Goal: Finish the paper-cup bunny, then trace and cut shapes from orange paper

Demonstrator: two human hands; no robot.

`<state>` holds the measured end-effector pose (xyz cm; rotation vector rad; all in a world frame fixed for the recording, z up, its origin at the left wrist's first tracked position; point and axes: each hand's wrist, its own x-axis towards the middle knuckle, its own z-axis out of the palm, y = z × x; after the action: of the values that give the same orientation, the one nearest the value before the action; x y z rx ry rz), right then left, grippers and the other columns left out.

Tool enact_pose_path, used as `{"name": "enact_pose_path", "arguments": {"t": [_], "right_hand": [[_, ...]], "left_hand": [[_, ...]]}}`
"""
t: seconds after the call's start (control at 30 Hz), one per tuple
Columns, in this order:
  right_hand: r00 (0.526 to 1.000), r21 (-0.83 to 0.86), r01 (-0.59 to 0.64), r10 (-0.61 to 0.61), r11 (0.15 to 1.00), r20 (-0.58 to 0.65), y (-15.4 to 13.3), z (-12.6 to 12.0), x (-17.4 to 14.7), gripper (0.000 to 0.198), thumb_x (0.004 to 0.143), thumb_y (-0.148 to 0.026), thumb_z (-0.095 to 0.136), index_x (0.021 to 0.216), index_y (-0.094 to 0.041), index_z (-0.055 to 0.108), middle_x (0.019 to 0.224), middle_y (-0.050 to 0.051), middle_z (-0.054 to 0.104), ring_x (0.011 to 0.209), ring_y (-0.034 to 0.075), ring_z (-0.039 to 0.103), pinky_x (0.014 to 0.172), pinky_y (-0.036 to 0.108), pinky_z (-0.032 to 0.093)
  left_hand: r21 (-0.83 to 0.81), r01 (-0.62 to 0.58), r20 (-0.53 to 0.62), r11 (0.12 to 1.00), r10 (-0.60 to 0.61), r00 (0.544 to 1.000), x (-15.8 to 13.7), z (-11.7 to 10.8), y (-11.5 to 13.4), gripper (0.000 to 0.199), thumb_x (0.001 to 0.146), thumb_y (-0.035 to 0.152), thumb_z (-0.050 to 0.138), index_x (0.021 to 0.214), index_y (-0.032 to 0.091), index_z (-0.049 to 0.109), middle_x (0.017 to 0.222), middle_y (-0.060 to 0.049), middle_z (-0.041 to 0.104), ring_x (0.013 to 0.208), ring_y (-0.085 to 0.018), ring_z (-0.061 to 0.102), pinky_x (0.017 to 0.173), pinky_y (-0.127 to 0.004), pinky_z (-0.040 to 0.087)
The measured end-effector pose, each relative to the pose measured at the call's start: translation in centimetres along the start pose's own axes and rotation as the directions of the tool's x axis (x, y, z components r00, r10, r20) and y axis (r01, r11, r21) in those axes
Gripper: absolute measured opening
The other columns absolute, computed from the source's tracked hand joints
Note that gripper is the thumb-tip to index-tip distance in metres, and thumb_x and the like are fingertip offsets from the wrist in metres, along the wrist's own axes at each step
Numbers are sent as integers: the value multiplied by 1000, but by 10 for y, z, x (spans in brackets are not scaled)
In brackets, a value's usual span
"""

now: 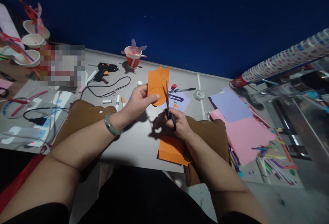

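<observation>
My left hand is closed on a piece of orange paper, thumb on its front face. Outlines are drawn on the paper, and its lower edge is cut round. In my right hand is a pair of black-handled scissors, fingers wrapped round the loops. The blades point up, at the right edge of the orange paper; whether they touch it I cannot tell. A second orange sheet with a drawn curve lies on the table below my right hand, partly hidden by my forearm.
Beyond my hands stand a red-and-white paper cup and a black glue gun with its cord. Tape, a pen and markers lie nearby. Brown cushions flank me. Pink paper and stacked cups are at right.
</observation>
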<state>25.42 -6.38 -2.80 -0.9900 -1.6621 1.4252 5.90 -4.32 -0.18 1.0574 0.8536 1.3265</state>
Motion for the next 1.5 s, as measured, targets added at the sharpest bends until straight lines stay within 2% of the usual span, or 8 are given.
{"name": "enact_pose_path", "arguments": {"t": [0.47,0.67,0.8,1.23,1.5], "right_hand": [[1000,-21,-25,25,999,-5,1,-1,0,63,66,-78,82,61,-23,52,60,-3,50,63,15,45,62,30,36],[1000,-22,-27,27,999,5,2,-2,0,55,69,-68,83,61,-23,53,61,-4,51,62,14,44,61,29,35],[999,-12,-36,36,999,5,1,-3,0,55,69,-67,84,61,-23,52,61,-4,52,60,13,43,60,29,35],[999,-9,-34,34,999,23,2,-3,0,53,71,-63,84,62,-22,52,61,-4,52,59,12,42,61,29,35],[997,-12,-34,35,999,68,-1,-2,0,60,70,-75,82,66,-21,54,65,-3,52,61,12,43,60,29,34]], "left_hand": [[-12,-8,-9,1000,8,1000,0,-1,3,20,71,30,79,83,18,68,74,1,69,64,-11,60,62,-24,51],[-22,-25,-6,999,25,1000,0,-1,5,22,71,30,79,86,17,68,74,1,68,64,-10,58,63,-24,49],[-34,-34,9,999,34,999,0,-1,5,19,74,29,77,86,16,68,71,2,65,61,-9,55,60,-24,46],[11,-40,-22,999,40,999,0,-2,4,26,76,37,81,79,20,62,66,3,62,59,-10,53,57,-25,44],[0,-8,-8,1000,8,1000,0,-1,4,24,73,33,81,82,18,65,69,3,63,60,-10,54,59,-24,46]]}}
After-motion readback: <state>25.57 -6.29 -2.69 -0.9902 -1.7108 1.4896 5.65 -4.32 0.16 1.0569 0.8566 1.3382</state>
